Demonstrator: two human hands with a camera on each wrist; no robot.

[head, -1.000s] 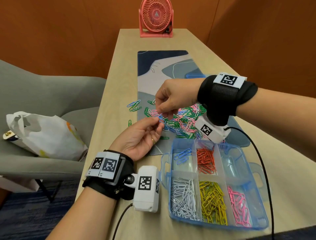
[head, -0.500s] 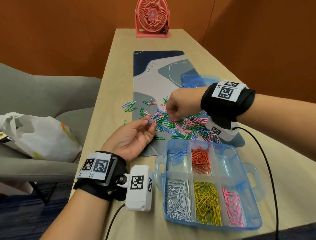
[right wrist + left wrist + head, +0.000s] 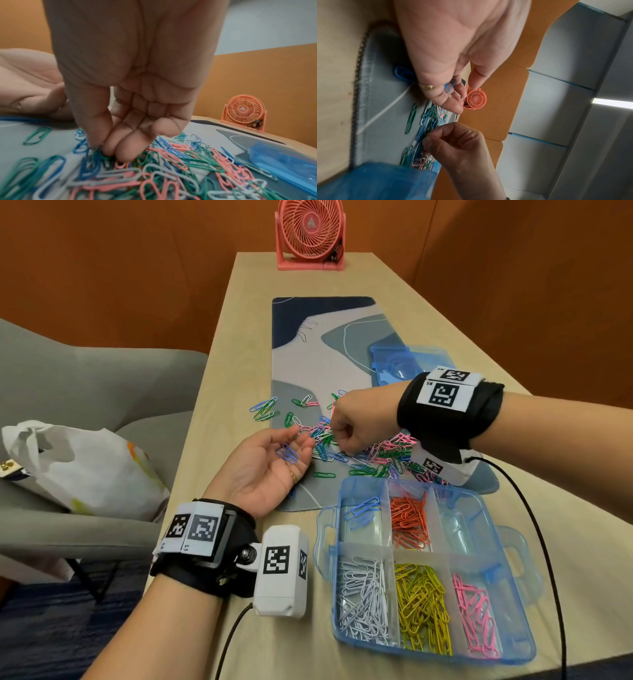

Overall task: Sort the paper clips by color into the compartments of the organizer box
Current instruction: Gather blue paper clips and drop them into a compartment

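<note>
1. Blue paper clips are being cradled on the relaxed, upturned fingers of the left hand.
2. The mixed pile on the mat is being pinched into by the right hand.
3. The organizer box is being left nearby.

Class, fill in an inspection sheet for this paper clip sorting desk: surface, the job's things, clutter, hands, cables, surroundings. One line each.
Surface: wooden table with a patterned desk mat on it.
Job's things: organizer box holds blue, orange, white, yellow and pink clips in separate compartments; one compartment looks empty. Mixed clip pile lies on the mat.
Clutter: blue box lid on the mat; pink fan at the far end.
Hands: left hand palm up, blue clips resting in it; right hand pinches into the pile.
Cables: black cable from the right wrist, another at the left wrist.
Surroundings: grey chair with a plastic bag; orange walls.
</note>
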